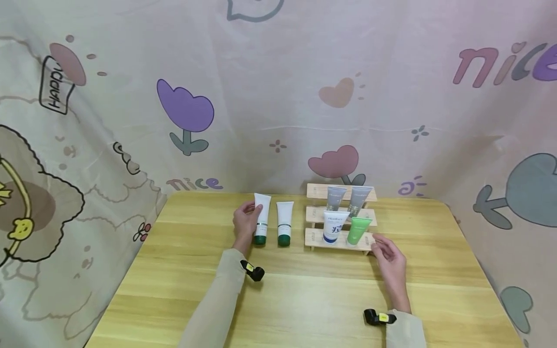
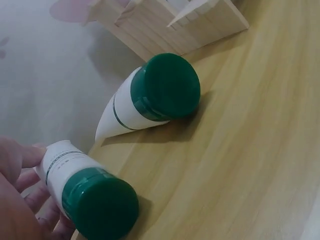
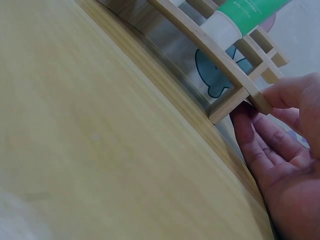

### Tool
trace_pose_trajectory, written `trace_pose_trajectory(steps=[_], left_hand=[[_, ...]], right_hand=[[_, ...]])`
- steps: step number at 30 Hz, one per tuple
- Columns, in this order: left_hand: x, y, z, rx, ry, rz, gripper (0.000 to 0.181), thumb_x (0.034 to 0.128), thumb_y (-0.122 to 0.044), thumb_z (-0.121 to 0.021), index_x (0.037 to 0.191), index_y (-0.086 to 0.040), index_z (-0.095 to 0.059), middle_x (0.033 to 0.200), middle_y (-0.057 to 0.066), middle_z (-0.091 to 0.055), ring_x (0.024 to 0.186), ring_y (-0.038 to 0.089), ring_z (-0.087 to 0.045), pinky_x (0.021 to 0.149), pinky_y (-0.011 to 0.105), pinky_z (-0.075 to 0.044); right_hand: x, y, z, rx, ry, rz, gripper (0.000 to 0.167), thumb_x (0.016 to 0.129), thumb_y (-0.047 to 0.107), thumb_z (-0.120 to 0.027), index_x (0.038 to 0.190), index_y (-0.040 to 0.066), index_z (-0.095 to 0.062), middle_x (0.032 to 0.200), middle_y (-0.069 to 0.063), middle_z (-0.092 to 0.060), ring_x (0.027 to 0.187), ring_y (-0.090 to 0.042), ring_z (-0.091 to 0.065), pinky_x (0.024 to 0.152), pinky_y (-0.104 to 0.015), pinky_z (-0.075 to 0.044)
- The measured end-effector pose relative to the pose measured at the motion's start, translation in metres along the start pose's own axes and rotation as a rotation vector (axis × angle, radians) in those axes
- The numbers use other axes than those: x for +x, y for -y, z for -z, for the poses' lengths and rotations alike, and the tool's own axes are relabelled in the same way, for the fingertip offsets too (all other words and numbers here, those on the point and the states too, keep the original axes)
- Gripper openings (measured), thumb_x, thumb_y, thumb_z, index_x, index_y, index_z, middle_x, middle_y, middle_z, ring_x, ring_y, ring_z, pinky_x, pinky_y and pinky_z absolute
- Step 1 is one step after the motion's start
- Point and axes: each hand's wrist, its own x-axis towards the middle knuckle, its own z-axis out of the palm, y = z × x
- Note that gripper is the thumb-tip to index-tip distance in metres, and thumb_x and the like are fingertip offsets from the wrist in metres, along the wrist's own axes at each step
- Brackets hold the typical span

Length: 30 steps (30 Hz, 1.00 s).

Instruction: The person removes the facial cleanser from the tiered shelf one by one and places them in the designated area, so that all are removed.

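My left hand (image 1: 245, 223) holds a white squeeze tube (image 1: 263, 215) with a green cap, thumb on one side and fingers around the back. The cap (image 2: 102, 207) points down at the tabletop in the left wrist view. Just to its right, a matching white tube (image 1: 285, 215) rests on the table, apart from the hand. My right hand (image 1: 390, 261) pinches the right end of the lowest shelf on a three-step wooden rack (image 1: 314, 237). The right wrist view shows the thumb above the shelf board (image 3: 220, 57) and fingers beneath it.
On the rack's bottom step are a white-and-blue tube (image 1: 334, 226) and a green tube (image 1: 359, 231). Two grey-blue tubes (image 1: 336, 197) are higher up behind them. The wooden table (image 1: 304, 299) meets a printed cloth backdrop (image 1: 261, 96) at its back edge.
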Motion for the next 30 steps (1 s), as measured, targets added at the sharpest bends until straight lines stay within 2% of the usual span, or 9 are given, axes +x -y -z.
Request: trace_pose_trajectory(steps=[8,15,20,30], left_hand=[[-0.0015,0.0054,0.0003,0.069,0.006,0.034,0.037,0.0937,-0.027,-0.076,0.123,-0.006,-0.070,0.117,0.016,-0.071,0.104,0.032,-0.066,0.093,0.044,-0.051],[0.0001,0.0044,-0.0033,0.111,-0.007,0.017,0.037,0.0943,-0.029,-0.075,0.122,-0.005,-0.070,0.114,0.016,-0.072,0.101,0.032,-0.067,0.091,0.045,-0.051],[0.0010,0.0038,-0.0048,0.168,0.006,0.025,0.036,0.0961,-0.030,-0.074,0.123,-0.006,-0.069,0.116,0.014,-0.071,0.102,0.030,-0.067,0.092,0.045,-0.052],[-0.0003,0.0081,-0.0006,0.252,0.002,0.018,0.038,0.0967,-0.036,-0.072,0.123,-0.008,-0.071,0.115,0.010,-0.072,0.105,0.029,-0.066,0.093,0.046,-0.050]], right_hand=[[-0.0002,0.0008,-0.0006,-0.016,-0.004,-0.014,0.029,0.101,0.008,-0.065,0.129,0.002,-0.067,0.122,-0.015,-0.071,0.100,0.000,-0.066,0.086,-0.012,-0.052],[0.0012,0.0022,-0.0006,-0.017,0.003,0.009,0.030,0.102,0.011,-0.065,0.131,0.003,-0.067,0.126,-0.019,-0.069,0.103,0.000,-0.066,0.087,-0.013,-0.052],[0.0006,0.0046,-0.0012,0.006,0.002,0.003,0.030,0.101,0.010,-0.065,0.130,0.002,-0.067,0.123,-0.019,-0.070,0.102,-0.001,-0.066,0.087,-0.013,-0.052],[-0.0008,0.0033,-0.0001,-0.005,0.012,-0.011,0.031,0.101,0.011,-0.065,0.131,0.002,-0.067,0.124,-0.020,-0.070,0.102,-0.001,-0.066,0.088,-0.012,-0.051]])
